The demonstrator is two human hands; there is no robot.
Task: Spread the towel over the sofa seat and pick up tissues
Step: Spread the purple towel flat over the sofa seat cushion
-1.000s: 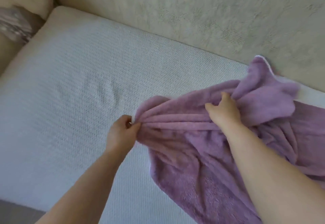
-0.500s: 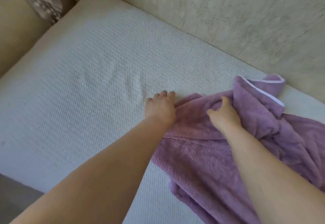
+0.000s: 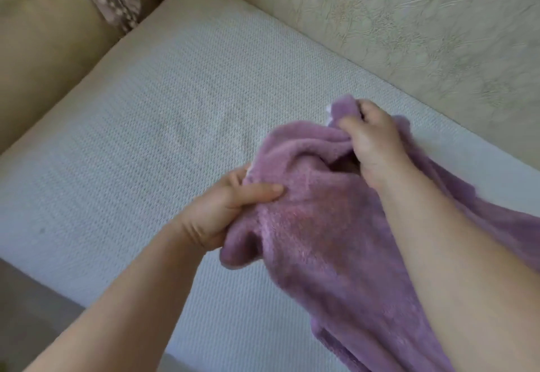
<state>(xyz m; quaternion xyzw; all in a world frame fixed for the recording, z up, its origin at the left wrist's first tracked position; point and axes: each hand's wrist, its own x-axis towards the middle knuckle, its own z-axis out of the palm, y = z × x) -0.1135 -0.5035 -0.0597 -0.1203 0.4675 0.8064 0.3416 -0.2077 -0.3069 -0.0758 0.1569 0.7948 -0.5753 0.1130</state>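
A white woven sofa seat (image 3: pixel 146 138) is seen from above. It is edged by a beige backrest (image 3: pixel 409 35) and a beige armrest (image 3: pixel 43 50). A purple towel (image 3: pixel 321 240) is bunched over the right part of the seat. One edge is pinched by the left hand (image 3: pixel 222 214), with the thumb on top. A far corner is gripped by the curled fingers of the right hand (image 3: pixel 371 143).

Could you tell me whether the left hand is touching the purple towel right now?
Touching. The head view shows the left hand with its thumb pressed over a fold of the purple towel.
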